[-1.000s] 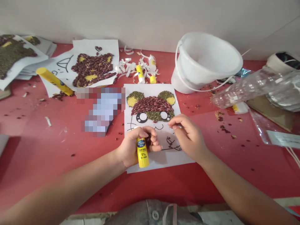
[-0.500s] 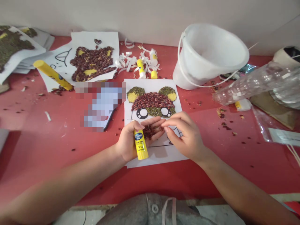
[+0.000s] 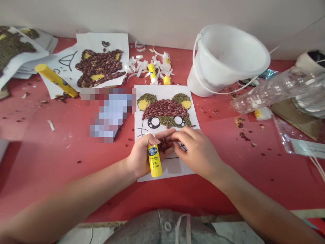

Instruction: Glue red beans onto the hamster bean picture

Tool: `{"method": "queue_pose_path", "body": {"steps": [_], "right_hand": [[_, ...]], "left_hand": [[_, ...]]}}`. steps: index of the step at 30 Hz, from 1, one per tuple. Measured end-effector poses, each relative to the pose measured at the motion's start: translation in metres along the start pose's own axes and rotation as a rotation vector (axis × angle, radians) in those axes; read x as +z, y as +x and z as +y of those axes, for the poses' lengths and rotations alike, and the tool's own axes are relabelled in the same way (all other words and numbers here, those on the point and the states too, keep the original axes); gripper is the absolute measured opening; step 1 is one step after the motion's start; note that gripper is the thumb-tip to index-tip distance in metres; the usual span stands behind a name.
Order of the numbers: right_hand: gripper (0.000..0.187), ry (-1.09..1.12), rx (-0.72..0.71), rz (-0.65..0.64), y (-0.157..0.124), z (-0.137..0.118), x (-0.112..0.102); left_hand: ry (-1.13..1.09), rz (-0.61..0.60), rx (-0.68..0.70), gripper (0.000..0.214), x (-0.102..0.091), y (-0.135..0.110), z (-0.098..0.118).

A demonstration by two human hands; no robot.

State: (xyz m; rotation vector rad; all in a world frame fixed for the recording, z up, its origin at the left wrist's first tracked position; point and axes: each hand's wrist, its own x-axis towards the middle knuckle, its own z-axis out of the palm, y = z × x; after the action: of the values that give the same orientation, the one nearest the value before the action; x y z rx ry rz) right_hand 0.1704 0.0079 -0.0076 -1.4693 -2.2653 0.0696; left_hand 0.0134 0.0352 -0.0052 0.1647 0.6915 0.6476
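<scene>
My left hand is turned palm up, its thumb pressing a yellow glue stick against it. Dark red beans lie in the same palm and along its fingers. My right hand reaches over these beans, thumb and fingertips drawn together at the left fingers; what is pinched there is hidden. Beneath both hands is a sheet of paper with a cartoon animal. Its forehead is covered in red beans, its ears and part of the face in green ones, with yellow grains inside the ears.
A phone, partly pixelated, lies left of the sheet. Behind it is another bean picture, with a yellow glue stick leaning beside it. Paper scraps lie at the back. A white bucket and clear plastic bottles occupy the right.
My right hand has shifted slightly down and left, fingertips deeper over the beans in my left palm. The held glue stick has moved slightly right and down. A few red beans now show below the eyes.
</scene>
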Motion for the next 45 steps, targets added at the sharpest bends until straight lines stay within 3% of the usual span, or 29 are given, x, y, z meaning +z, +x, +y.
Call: {"method": "queue_pose_path", "body": {"steps": [5, 11, 19, 24, 29, 33, 38, 41, 45], "right_hand": [[0.012, -0.060, -0.042, -0.044, -0.001, -0.002, 0.002], [0.012, 0.049, 0.062, -0.140, 0.004, 0.001, 0.000], [0.014, 0.278, -0.031, 0.046, 0.007, 0.006, 0.001], [0.013, 0.357, 0.012, 0.073, 0.005, 0.011, -0.002], [0.008, 0.480, 0.208, 0.118, 0.004, 0.023, -0.007], [0.007, 0.611, 0.343, 0.155, 0.003, 0.027, -0.009], [0.011, 0.763, 0.374, 0.092, 0.002, 0.023, -0.009], [0.011, 0.845, 0.430, 0.145, 0.001, 0.023, -0.009], [0.011, 0.870, 0.397, 0.162, 0.002, 0.017, -0.007]], "left_hand": [[0.027, -0.011, -0.003, 0.042, 0.000, 0.001, -0.002], [0.058, -0.165, 0.009, 0.045, 0.001, 0.003, -0.003], [0.043, -0.146, 0.012, 0.032, 0.000, 0.003, -0.002], [0.047, -0.182, 0.001, 0.033, -0.002, 0.005, -0.001], [0.077, -0.106, -0.002, 0.034, -0.003, 0.003, 0.001], [0.234, -0.048, 0.023, 0.013, 0.002, 0.001, 0.005], [0.326, -0.037, 0.017, 0.006, 0.005, 0.000, 0.009], [0.390, -0.013, 0.049, 0.006, 0.004, 0.001, 0.010], [0.669, 0.063, 0.134, 0.017, 0.006, 0.000, 0.009]]}}
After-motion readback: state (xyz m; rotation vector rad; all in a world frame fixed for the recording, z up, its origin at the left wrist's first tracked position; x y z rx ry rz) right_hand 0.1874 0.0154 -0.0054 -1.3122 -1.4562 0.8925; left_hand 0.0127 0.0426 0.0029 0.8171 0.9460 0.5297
